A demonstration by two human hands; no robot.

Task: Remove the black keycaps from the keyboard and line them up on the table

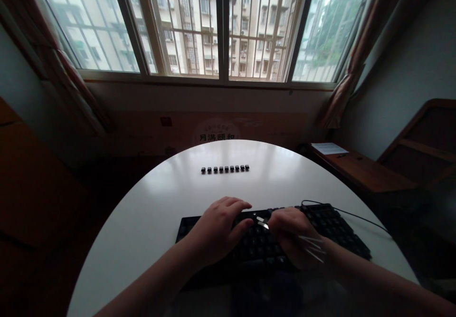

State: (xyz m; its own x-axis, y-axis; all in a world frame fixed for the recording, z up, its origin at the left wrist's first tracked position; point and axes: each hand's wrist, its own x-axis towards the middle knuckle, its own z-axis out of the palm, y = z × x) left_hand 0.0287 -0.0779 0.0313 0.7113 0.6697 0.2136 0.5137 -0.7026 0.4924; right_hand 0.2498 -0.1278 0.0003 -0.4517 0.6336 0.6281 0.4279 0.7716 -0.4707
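Observation:
A black keyboard (260,250) lies near the front of a white round table (142,212). My left hand (221,224) is over its left half, thumb and index finger apart, with nothing visible between them. My right hand (294,231) is closed around a metal keycap puller (262,223). Its flat shiny tips point left at the keyboard's top rows, close to my left fingertips. Thin wires of the puller stick out behind my right palm. Whether the tips touch a key I cannot tell. Beyond the keyboard, several small black keycaps (226,169) stand in a row.
A black cable (351,212) runs from the keyboard's back over the table's right edge. To the right is a wooden desk (363,172) with a white paper sheet (328,148). A barred window (224,27) and curtains (347,79) are behind the table.

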